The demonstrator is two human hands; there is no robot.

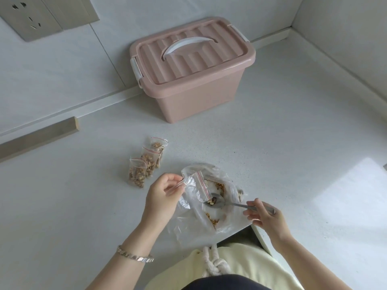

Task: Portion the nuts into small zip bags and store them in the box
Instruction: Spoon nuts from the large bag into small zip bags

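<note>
My left hand (162,195) pinches the rim of a small clear zip bag (198,186) with a red strip, held over the big clear bag of nuts (209,208) at the counter's front edge. My right hand (265,214) grips the handle of a metal spoon (217,201). Its bowl carries a few nut pieces at the small bag's mouth. Three filled small zip bags (146,163) lie in a row to the left. The pink box (192,68) stands at the back against the wall with its lid latched shut.
The white counter (293,153) runs into a corner, with walls behind and on the right. A wooden strip (39,137) lies along the left back edge. A wall socket (27,17) is at the top left. My pale apron hangs below the front edge.
</note>
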